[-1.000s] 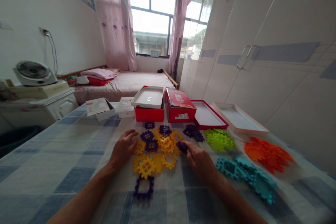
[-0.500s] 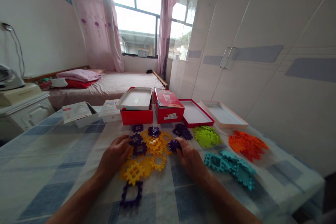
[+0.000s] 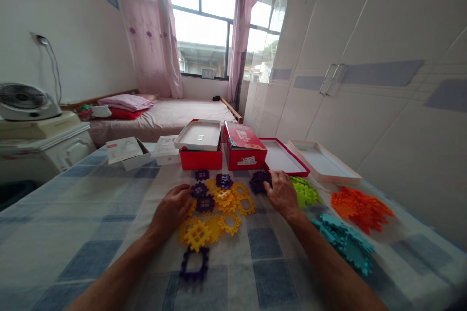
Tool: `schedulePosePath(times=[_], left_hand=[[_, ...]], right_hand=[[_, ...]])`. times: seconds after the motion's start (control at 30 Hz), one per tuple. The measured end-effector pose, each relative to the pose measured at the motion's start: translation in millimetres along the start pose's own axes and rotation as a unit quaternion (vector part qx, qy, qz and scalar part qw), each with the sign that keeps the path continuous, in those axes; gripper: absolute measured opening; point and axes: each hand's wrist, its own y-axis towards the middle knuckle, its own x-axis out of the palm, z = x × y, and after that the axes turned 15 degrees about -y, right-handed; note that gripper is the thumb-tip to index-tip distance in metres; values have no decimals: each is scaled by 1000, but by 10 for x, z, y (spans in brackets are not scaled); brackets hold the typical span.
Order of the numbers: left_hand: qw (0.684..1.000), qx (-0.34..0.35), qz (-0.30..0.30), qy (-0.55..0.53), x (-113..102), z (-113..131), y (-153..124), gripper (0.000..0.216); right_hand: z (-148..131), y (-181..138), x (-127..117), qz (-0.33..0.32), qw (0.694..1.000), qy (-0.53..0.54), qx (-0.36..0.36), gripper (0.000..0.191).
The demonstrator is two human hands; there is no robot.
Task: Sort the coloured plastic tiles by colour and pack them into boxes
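Fingers [image 3: 276, 176] of right hand [image 3: 284, 194] curved at edge of dark purple pile [image 3: 259, 182]; can't tell if gripping. Left hand [image 3: 174, 205] loosely bent beside yellow pieces [image 3: 216, 226], fingertips near purple pieces [image 3: 199, 190]; grip unclear to me. Sticker [image 3: 247, 161] on red box [image 3: 242, 154], pale print [image 3: 241, 134] on its top: both illegible to me. Half second ago, right hand held purple piece beside yellow ones; now at purple pile. Right hand partly hides green pile [image 3: 308, 194]; forearm [image 3: 324, 252] blocks some of teal pile [image 3: 346, 244]. Orange pile [image 3: 361, 209] farther right.
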Motion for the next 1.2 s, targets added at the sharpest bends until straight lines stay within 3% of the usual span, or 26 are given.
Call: schedulePosePath(times=[0.1,0.23,0.43,0.6,0.77,0.87,1.0,1.2], left_hand=[[1000,-2,-6,-5,-4,39,8,31],[1000,6,-10,-2,-4,52,10,28],[1000,-10,-11,18,-18,6,3,32],[999,-18,-29,15,-28,9,9,37],[999,-34,-37,-4,-32,45,21,37],[998,-53,-29,-17,-38,65,33,37],[997,-68,-15,-33,-48,69,35,36],[996,-67,-5,-54,-50,41,18,35]], right_hand=[[-163,17,-41,7,998,16,-54,35],[-564,160,-10,-101,981,84,-144,34],[-1042,337,265,-150,975,104,-124,34],[-1022,349,348,-152,967,164,-122,37],[-965,326,119,-80,964,222,-125,44],[-1036,209,-26,-51,945,248,-208,43],[-1187,-31,-64,-74,920,166,-347,46],[-1228,-214,-54,-60,907,73,-410,45]])
